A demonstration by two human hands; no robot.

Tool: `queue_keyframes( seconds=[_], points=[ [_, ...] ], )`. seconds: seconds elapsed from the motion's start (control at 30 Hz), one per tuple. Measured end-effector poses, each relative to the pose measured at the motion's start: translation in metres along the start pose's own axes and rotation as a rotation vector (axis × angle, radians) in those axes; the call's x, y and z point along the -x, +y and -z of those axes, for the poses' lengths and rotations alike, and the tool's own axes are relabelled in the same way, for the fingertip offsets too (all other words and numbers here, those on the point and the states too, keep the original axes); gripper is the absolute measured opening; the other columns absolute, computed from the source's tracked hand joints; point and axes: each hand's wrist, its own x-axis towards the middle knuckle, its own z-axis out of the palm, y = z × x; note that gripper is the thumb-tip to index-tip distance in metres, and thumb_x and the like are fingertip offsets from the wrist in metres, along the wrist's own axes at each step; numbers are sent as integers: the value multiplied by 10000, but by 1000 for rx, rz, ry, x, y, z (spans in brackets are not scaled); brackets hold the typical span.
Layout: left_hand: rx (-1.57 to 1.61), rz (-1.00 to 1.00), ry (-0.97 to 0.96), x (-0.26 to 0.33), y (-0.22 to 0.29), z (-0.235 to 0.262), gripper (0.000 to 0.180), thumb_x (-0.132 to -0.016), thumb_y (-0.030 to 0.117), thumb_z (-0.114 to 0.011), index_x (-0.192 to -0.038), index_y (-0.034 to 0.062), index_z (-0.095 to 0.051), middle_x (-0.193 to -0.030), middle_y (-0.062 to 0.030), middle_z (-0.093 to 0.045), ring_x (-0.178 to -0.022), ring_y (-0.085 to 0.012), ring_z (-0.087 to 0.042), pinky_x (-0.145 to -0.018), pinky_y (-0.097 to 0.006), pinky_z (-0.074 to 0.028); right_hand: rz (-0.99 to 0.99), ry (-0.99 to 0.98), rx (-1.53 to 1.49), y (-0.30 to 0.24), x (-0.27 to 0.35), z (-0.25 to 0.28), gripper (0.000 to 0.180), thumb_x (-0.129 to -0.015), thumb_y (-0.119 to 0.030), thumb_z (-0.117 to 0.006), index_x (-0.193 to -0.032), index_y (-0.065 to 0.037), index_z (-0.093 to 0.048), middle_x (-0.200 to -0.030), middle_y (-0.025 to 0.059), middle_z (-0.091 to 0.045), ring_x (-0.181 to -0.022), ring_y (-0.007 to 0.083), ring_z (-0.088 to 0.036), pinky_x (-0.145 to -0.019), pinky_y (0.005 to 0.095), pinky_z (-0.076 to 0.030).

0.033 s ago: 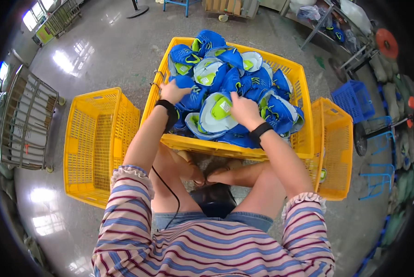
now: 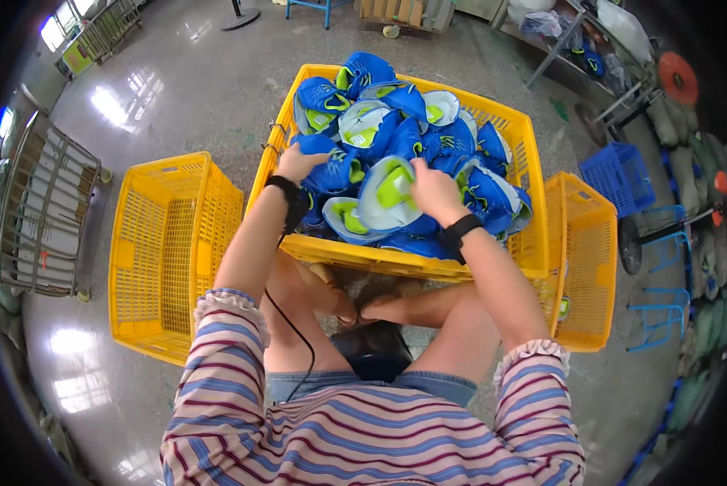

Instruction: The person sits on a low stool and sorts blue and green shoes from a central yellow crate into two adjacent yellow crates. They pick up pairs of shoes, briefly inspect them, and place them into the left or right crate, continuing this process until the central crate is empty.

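A large yellow crate [image 2: 428, 263] in front of me is heaped with blue shoe uppers with pale linings and lime-green inner parts. My right hand [image 2: 438, 193] pinches the edge of one shoe upper [image 2: 377, 212], whose white underside and green middle face up. At the crate's left side, my left hand [image 2: 297, 166] grips a blue shoe upper [image 2: 335, 172]. The thumb lies over it, while the other fingers are partly hidden. Both wrists wear black bands. More uppers, such as a blue one [image 2: 365, 73] at the far end, lie around my hands.
A yellow basket [image 2: 124, 243] stands to my left, and other yellow baskets [image 2: 594, 267] to my right. Beyond the right ones are a blue crate [image 2: 618, 178] and a blue stool [image 2: 659, 320]. A metal cart [image 2: 43, 211] stands far left; a shelf [image 2: 558, 61] is at far right.
My right hand has raised and tilted its shoe upper slightly. My left hand has shifted a little left and its fingers have drawn in; the blue upper beside it has turned slightly.
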Motion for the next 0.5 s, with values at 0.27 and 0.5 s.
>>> queue_keyframes(
  seconds=[0.27, 0.5],
  points=[
    [136, -418, -143, 92, 66, 0, 423, -751, 188, -701, -1057, -49, -530, -915, -119, -653, -788, -174, -630, -719, -282, -499, -413, -737, -1782, 53, 48, 71, 141, -837, -185, -584, -943, -92, -589, -770, 38, -591, -529, 87, -494, -397, 190, -321],
    [119, -543, -275, 135, 89, 14, 352, -846, 179, -620, -1097, -42, -508, -931, -109, -637, -828, -144, -612, -765, -282, -513, -157, -677, -1928, 1, 59, 86, 211, -838, -189, -586, -1022, -89, -567, -897, 58, -587, -691, 134, -523, -544, 248, -383]
  ],
)
